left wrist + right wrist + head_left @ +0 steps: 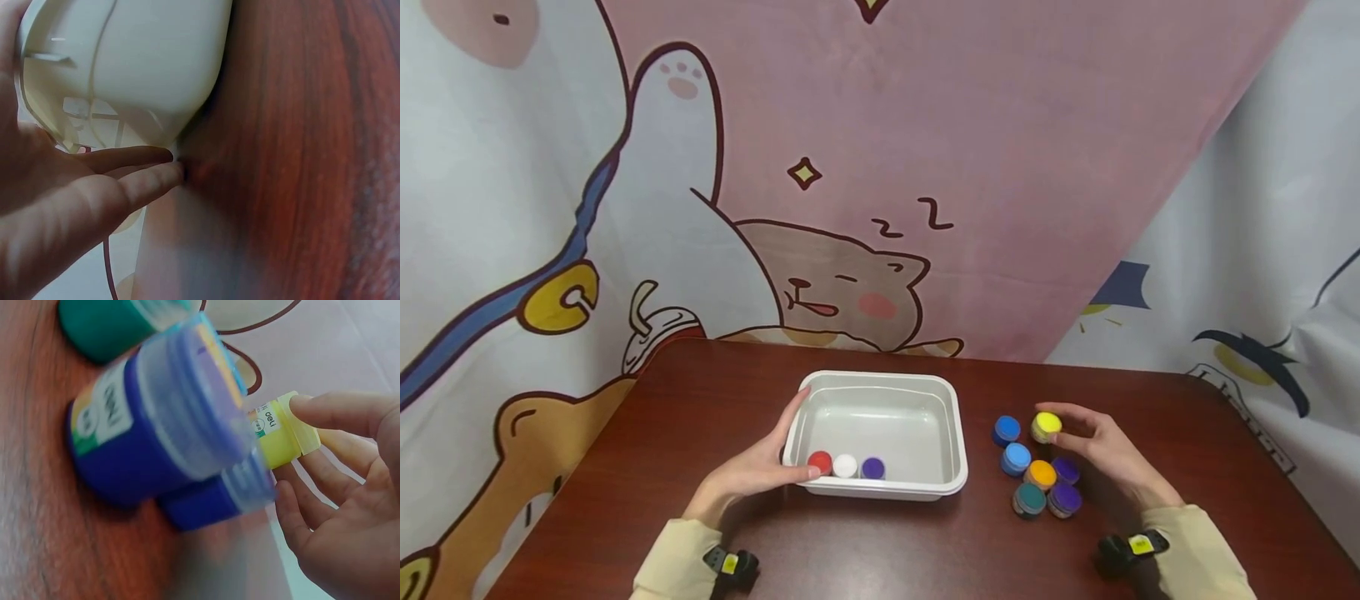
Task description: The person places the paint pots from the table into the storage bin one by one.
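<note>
My left hand (752, 461) holds the left side of a white plastic tray (951, 433), thumb at the front-left corner and fingers along the outer wall. In the left wrist view the fingertips (153, 178) lie low beside the tray. Inside the tray, along its front wall, stand a red-lidded jar (821, 462), a white-lidded jar (845, 466) and a purple-lidded jar (873, 468). To the right, my right hand (1112, 454) pinches a yellow paint jar (281, 437) by its lid between thumb and fingers.
Right of the tray cluster two blue jars (1017, 459), an orange jar (1041, 475), a green jar (1028, 500) and two purple jars (1064, 500). All stand on a dark wooden table (880, 550). A cartoon-printed cloth (1037, 167) hangs behind it.
</note>
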`<state>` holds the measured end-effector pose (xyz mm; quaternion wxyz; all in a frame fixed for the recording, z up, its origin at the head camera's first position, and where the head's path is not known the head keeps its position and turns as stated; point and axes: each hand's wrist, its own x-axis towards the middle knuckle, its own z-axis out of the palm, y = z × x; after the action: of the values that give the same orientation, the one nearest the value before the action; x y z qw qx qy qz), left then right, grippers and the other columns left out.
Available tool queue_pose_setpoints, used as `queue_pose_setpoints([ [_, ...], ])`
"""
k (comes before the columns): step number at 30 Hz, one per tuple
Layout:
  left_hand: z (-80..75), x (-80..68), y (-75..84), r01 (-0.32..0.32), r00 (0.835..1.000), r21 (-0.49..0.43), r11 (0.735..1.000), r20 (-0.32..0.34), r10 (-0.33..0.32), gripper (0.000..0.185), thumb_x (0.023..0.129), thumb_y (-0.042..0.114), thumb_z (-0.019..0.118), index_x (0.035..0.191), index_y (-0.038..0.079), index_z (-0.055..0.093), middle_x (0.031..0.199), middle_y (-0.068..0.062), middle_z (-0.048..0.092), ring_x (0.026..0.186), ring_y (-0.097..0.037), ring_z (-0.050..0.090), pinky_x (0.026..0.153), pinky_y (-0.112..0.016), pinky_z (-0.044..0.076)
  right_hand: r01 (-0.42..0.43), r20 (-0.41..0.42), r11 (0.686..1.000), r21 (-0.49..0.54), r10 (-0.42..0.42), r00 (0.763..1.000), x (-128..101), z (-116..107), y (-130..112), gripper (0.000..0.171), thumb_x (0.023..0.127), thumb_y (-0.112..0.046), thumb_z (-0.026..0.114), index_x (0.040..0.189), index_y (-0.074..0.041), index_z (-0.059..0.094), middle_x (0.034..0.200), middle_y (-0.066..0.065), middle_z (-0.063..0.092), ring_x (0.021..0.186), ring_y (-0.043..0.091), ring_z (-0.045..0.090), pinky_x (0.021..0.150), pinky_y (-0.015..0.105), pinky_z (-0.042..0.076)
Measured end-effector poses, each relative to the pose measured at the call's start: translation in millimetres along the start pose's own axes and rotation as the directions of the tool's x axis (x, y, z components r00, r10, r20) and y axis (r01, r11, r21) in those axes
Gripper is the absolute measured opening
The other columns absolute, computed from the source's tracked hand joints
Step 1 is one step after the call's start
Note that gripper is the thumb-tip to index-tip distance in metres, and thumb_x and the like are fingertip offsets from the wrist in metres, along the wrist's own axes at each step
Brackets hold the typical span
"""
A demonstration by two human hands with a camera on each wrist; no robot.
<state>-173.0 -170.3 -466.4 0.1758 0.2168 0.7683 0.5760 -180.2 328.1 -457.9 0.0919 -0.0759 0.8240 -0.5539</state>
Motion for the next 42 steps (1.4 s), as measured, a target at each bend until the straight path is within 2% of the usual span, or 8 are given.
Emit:
queue_pose_setpoints([
  [5,0.2,-0.2,1.7,0.002,1.000,0.005,1.000,-0.005,-0.002,0.110,0.081,0.030,0.077,0.155,0.026,-0.005,0.154,-0.022,0.005,0.133,-0.040,0.022,0.103,-0.059,0.029,0.032,0.016,0.999,0.025,-0.032,0.999,0,3,-11,0.053,0.090,-0.016,0.069,0.136,0.003,0.050,0.134,0.025,0.051,0.105,0.024,0.061,0.086,0.034,0.052],
  [11,0.7,-0.3,1.8,0.005,1.000,0.011,1.000,-0.003,-0.005,0.110,0.081,0.030,0.077,0.155,0.025,-0.005,0.154,-0.023,0.004,0.134,-0.041,0.021,0.104,-0.060,0.027,0.070,0.017,0.997,0.013,-0.070,0.997,0,11,-23,0.047,0.091,-0.016,0.068,0.134,-0.002,0.054,0.132,0.026,0.052,0.108,0.025,0.060,0.087,0.033,0.051],
  [19,0.8,-0.9,0.1,0.014,1.000,-0.002,1.000,0.003,-0.014,0.110,0.082,0.029,0.076,0.155,0.026,-0.005,0.155,-0.022,0.001,0.135,-0.041,0.018,0.105,-0.062,0.024,0.117,0.018,0.990,-0.075,-0.116,0.993,1,23,-36,0.042,0.091,-0.020,0.069,0.131,-0.010,0.059,0.129,0.012,0.059,0.111,0.028,0.057,0.088,0.030,0.047],
  [24,1.2,-0.8,0.1,0.026,1.000,-0.006,1.000,-0.001,-0.026,0.109,0.082,0.028,0.076,0.155,0.027,-0.005,0.155,-0.021,0.001,0.136,-0.041,0.017,0.105,-0.063,0.023,0.139,0.024,0.987,-0.075,-0.138,0.990,4,28,-42,0.042,0.090,-0.019,0.069,0.130,-0.011,0.060,0.130,0.011,0.059,0.110,0.031,0.056,0.087,0.032,0.048],
  [30,1.1,-0.5,0.3,0.029,1.000,-0.009,1.000,0.000,-0.029,0.109,0.081,0.029,0.076,0.155,0.028,-0.005,0.155,-0.020,0.000,0.137,-0.040,0.015,0.105,-0.063,0.023,0.113,0.043,0.993,-0.022,-0.112,0.993,7,35,-49,0.043,0.090,-0.020,0.070,0.131,-0.011,0.059,0.131,0.017,0.056,0.110,0.037,0.055,0.084,0.043,0.052],
  [33,1.0,-0.3,0.5,0.029,1.000,0.001,1.000,-0.003,-0.029,0.110,0.081,0.030,0.076,0.155,0.027,-0.005,0.155,-0.021,0.001,0.137,-0.041,0.015,0.105,-0.064,0.022,0.111,0.049,0.994,-0.010,-0.110,0.993,8,39,-54,0.043,0.090,-0.021,0.070,0.131,-0.012,0.059,0.130,0.015,0.057,0.109,0.038,0.055,0.083,0.046,0.053],
  [38,0.9,0.7,1.5,0.032,0.999,0.017,0.999,-0.010,-0.032,0.110,0.081,0.029,0.076,0.155,0.026,-0.004,0.156,-0.021,0.001,0.138,-0.041,0.014,0.105,-0.064,0.022,0.137,0.059,0.990,0.022,-0.138,0.989,10,46,-65,0.042,0.090,-0.018,0.070,0.130,-0.012,0.060,0.127,0.014,0.060,0.106,0.035,0.058,0.083,0.044,0.053],
  [42,1.0,0.7,1.7,0.031,0.999,0.012,0.999,-0.010,-0.031,0.110,0.080,0.029,0.077,0.155,0.026,-0.004,0.156,-0.021,0.000,0.138,-0.042,0.014,0.106,-0.065,0.021,0.171,0.090,0.984,0.046,-0.175,0.981,12,55,-72,0.041,0.090,-0.016,0.070,0.130,-0.013,0.060,0.125,0.011,0.062,0.105,0.029,0.061,0.083,0.038,0.053],
])
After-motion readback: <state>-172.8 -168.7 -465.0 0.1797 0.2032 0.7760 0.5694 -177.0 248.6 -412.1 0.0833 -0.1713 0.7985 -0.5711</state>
